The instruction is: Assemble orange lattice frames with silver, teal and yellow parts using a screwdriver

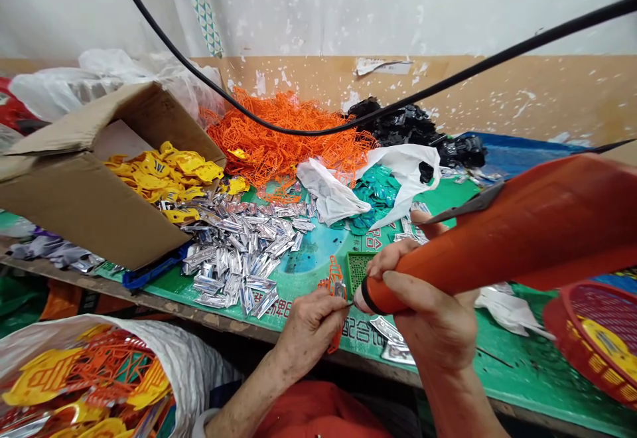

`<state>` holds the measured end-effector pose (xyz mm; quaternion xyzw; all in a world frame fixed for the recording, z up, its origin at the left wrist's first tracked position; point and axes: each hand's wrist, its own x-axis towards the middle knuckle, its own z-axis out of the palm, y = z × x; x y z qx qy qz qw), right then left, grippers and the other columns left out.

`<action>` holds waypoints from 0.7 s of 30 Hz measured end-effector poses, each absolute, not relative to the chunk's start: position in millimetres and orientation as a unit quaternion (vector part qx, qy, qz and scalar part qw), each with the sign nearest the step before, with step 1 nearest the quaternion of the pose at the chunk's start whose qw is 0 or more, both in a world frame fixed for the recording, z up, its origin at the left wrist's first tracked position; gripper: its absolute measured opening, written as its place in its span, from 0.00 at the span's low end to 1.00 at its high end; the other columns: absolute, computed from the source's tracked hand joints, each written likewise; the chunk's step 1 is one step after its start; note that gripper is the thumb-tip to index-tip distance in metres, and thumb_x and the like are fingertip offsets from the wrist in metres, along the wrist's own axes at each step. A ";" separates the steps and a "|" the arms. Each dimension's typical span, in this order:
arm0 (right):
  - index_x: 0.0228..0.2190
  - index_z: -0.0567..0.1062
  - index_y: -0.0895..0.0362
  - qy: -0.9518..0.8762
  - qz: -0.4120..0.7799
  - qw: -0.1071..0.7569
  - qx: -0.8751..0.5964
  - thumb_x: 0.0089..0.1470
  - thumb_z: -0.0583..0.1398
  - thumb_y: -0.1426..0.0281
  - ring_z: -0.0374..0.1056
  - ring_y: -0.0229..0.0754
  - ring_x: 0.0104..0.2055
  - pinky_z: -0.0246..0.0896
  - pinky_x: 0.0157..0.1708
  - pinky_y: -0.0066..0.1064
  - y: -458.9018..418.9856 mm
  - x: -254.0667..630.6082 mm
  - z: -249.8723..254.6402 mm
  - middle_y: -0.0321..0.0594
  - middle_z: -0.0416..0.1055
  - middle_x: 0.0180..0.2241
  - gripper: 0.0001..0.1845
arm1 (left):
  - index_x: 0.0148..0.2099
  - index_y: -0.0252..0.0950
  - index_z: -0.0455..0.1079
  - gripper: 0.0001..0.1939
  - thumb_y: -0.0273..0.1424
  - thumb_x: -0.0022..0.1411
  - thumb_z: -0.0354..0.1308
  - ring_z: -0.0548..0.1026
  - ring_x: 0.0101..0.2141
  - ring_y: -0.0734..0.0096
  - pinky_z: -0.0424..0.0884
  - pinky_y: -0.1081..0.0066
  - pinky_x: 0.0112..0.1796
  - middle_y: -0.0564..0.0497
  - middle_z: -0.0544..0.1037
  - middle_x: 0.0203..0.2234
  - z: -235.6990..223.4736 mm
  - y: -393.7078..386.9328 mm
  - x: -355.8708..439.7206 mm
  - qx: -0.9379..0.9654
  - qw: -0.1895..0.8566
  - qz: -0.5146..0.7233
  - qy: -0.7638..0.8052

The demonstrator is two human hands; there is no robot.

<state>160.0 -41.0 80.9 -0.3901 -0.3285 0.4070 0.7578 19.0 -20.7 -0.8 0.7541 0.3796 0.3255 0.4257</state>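
Note:
My right hand (432, 312) is wrapped around a large orange electric screwdriver (478, 232), its nose pointing left and down. My left hand (313, 322) is closed in a pinch right at the thin bit in front of that nose; whatever sits between the fingertips is hidden. An orange plastic part (332, 273) with a small metal piece on it shows behind and below the left fingers, at the table's front edge. Beside the nose stands a small green basket (357, 264). Silver metal plates (393, 340) lie under the tool.
Silver pieces (239, 259) are heaped by a cardboard box (99, 206) of yellow parts (169, 172). Behind rise orange (279, 133) and black (403, 126) piles. A white sack (194, 358) stands front left, a red basket (562, 318) right. A black cable (298, 131) hangs across.

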 end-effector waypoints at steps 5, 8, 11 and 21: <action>0.48 0.67 0.50 -0.319 0.408 0.756 -0.400 0.36 0.67 0.75 0.66 0.40 0.26 0.64 0.28 0.37 -39.7 159.2 79.8 0.31 0.70 0.25 0.34 | 0.31 0.34 0.77 0.12 0.27 0.61 0.52 0.72 0.28 0.70 0.65 0.73 0.32 0.50 0.75 0.24 -1.3 -19.8 19.3 0.749 0.430 0.328 0.383; 0.48 0.68 0.51 -0.323 0.404 0.754 -0.405 0.36 0.67 0.74 0.66 0.40 0.25 0.64 0.27 0.37 -38.8 159.2 79.2 0.31 0.70 0.25 0.34 | 0.32 0.34 0.78 0.12 0.28 0.60 0.52 0.72 0.28 0.70 0.65 0.73 0.32 0.50 0.75 0.24 -3.0 -19.1 19.5 0.745 0.430 0.326 0.392; 0.47 0.68 0.52 -0.325 0.393 0.757 -0.409 0.35 0.66 0.74 0.67 0.40 0.25 0.64 0.26 0.37 -37.7 159.6 79.1 0.32 0.70 0.25 0.33 | 0.33 0.33 0.78 0.12 0.28 0.60 0.53 0.72 0.28 0.69 0.66 0.72 0.32 0.49 0.76 0.25 -4.2 -17.5 19.0 0.739 0.433 0.325 0.402; 0.46 0.70 0.51 -0.307 0.383 0.775 -0.397 0.34 0.68 0.74 0.67 0.39 0.26 0.65 0.29 0.37 -32.9 161.4 80.1 0.31 0.70 0.26 0.33 | 0.59 0.31 0.66 0.23 0.32 0.64 0.48 0.64 0.21 0.73 0.61 0.73 0.25 0.57 0.67 0.19 -5.5 -17.9 14.7 0.683 0.483 0.309 0.453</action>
